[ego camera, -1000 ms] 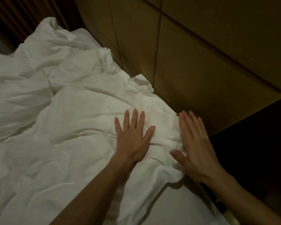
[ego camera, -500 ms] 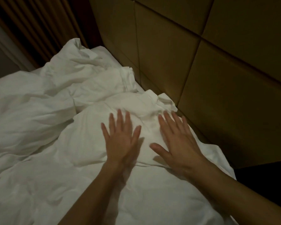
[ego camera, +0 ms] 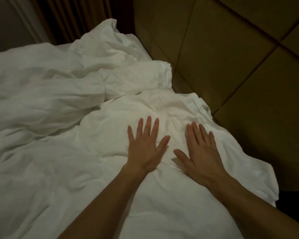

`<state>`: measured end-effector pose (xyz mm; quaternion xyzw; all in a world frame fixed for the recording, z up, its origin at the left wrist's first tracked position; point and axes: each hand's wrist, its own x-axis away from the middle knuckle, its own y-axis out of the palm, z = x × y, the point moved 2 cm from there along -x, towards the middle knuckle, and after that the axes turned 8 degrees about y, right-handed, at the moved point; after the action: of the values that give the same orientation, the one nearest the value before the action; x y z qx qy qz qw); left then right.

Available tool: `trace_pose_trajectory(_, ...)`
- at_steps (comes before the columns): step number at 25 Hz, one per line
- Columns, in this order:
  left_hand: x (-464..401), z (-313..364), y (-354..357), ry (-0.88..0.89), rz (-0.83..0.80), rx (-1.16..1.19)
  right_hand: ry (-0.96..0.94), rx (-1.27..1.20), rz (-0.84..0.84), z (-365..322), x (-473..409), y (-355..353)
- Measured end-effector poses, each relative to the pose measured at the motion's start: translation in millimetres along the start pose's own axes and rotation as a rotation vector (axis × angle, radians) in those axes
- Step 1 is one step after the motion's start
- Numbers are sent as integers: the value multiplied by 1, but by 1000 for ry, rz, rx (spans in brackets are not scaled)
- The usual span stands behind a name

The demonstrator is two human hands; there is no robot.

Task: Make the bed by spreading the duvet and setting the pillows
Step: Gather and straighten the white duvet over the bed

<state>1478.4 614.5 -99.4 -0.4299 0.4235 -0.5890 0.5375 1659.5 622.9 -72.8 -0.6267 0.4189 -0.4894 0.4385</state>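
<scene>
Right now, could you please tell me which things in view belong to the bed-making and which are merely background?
Part of the job:
duvet
pillow
left hand
right hand

Just background:
padded headboard
curtain

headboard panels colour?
Dull olive-brown, plain, split by dark seams; the headboard shows only in the head view.

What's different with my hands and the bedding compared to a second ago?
The right hand moved from the duvet's edge onto it, beside the left hand. Nothing was gripped or released. Both palms still lie flat and open, and the bedding stays rumpled against the headboard.
</scene>
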Motion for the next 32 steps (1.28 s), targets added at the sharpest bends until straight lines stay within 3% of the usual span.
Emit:
trace_pose_trajectory(6,104,-49,-103,-38,193,133,-102,-125,79,-77,49,-50)
trace_pose_trajectory(9,184,-68,-172,-74,272,34,-279,-121,147,-125,96,-91)
trace_pose_trajectory(12,271,-86,-242,-228,311,-1,-444,-96,106,-181,150,-134)
trace_pose_trajectory(16,369,-117,-307,-362,263,-189,-604,-30,123,-262,201,-174)
trace_pose_trajectory(20,461,-166,-350,-508,266,-308,-751,52,128,-344,239,-184)
trace_pose_trajectory(25,572,-238,-396,-691,265,-297,-867,14,123,-469,300,-181)
trace_pose_trajectory(32,694,-362,-429,-720,265,-282,-908,-131,76,-628,382,-138)
